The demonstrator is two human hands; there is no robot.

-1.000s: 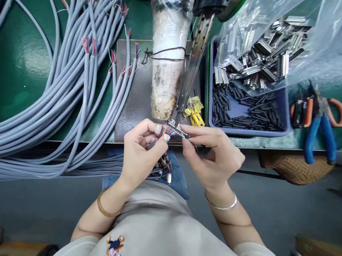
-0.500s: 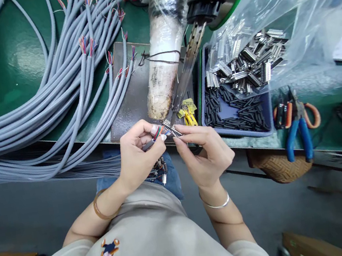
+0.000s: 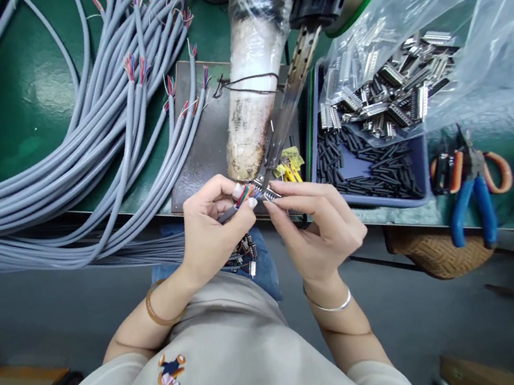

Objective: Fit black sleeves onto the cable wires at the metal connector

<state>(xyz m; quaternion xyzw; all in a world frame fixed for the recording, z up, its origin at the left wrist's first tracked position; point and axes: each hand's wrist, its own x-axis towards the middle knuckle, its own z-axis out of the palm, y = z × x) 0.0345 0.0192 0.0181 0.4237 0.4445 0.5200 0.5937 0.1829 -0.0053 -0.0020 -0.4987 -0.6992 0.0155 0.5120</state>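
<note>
Between the fingertips of my left hand [image 3: 211, 226] is the stripped end of a grey cable [image 3: 228, 214], its thin coloured wires [image 3: 248, 192] fanned toward the right. My right hand [image 3: 319, 225] pinches a small metal connector [image 3: 271, 194], which meets the wire ends. Right above them is the narrow tip of a soldering iron [image 3: 288, 98], beside a thick white wrapped tube [image 3: 246, 102]. Whether the iron tip touches the connector is too small to tell.
Many grey cables [image 3: 94, 134] cover the left of the green table. On the right, a blue tray [image 3: 376, 199] holds black sleeves and bagged metal connectors [image 3: 396, 83]. Blue-handled cutters [image 3: 470, 203] lie near the edge. A yellow tool [image 3: 291, 170] is behind my right hand.
The whole view has shifted slightly, so table items appear further right. Both hands keep their grip, and the connector and wires now sit a little closer beneath the iron.
</note>
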